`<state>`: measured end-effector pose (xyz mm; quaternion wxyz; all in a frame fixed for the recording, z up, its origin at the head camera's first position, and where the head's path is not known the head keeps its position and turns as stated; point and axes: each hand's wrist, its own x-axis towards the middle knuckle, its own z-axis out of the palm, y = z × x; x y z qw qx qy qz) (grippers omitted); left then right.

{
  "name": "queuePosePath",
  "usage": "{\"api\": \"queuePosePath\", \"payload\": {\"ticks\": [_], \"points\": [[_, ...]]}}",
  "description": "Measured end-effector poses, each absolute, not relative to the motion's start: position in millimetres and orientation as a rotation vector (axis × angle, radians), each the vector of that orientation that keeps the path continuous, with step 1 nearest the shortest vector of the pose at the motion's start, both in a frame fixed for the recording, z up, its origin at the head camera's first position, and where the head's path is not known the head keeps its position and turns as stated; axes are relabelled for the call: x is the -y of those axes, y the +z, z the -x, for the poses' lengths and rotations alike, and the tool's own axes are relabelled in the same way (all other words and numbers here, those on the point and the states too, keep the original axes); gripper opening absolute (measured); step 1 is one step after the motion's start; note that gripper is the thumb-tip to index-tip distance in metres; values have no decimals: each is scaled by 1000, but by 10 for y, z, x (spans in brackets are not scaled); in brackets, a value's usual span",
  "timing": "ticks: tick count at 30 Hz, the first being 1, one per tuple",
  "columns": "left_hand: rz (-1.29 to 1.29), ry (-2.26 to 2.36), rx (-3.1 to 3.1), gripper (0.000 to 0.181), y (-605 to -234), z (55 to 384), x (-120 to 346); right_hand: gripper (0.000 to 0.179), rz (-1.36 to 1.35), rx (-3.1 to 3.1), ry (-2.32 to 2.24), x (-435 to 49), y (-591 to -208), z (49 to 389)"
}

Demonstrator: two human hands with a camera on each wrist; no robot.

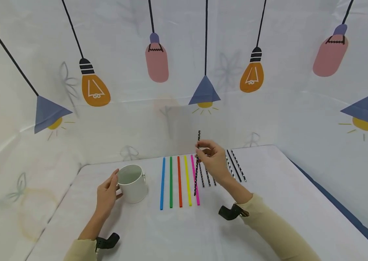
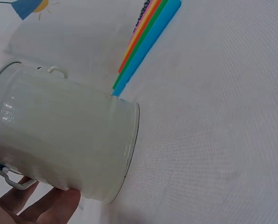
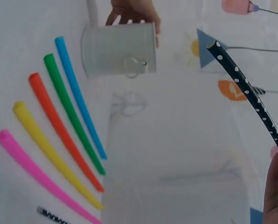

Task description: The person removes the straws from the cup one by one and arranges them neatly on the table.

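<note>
Between its thumb and fingers, my right hand (image 1: 215, 159) pinches a black paper straw with white dots (image 3: 244, 84). The straw stands nearly upright over the row, and in the head view its lower part overlaps the pink straw (image 1: 198, 197). At the left, my left hand (image 1: 105, 195) holds a white metal pail (image 1: 135, 188) by its side, the thumb up at the rim. Small loop handles (image 2: 17, 182) show on the pail, which leans a little in the head view; the left fingers lie beside one of them. The pail's bottom inside is hidden.
To the right of the pail lie blue (image 1: 162, 185), green (image 1: 171, 185), red (image 1: 179, 181) and yellow (image 1: 188, 181) straws, side by side. Several black-and-white straws (image 1: 236, 165) continue the row, partly behind the right hand. A lamp-printed sheet (image 1: 177, 119) rises behind the white table (image 1: 177, 235).
</note>
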<state>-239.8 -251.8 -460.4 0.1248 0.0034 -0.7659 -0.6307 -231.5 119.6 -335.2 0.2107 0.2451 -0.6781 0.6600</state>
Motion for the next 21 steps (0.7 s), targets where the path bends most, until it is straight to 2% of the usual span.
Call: {"api": "queuePosePath", "payload": {"ticks": [5, 13, 21], "points": [[6, -1782, 2235, 57, -4615, 2396, 2550, 31, -587, 1982, 1863, -1517, -3450, 2413], [14, -1731, 2239, 56, -4593, 2423, 2591, 29, -395, 2158, 1754, -1965, -3452, 2554], [18, -1837, 2234, 54, -4613, 2405, 2539, 33, -240, 2244, 1613, -2507, -3732, 2877]]}}
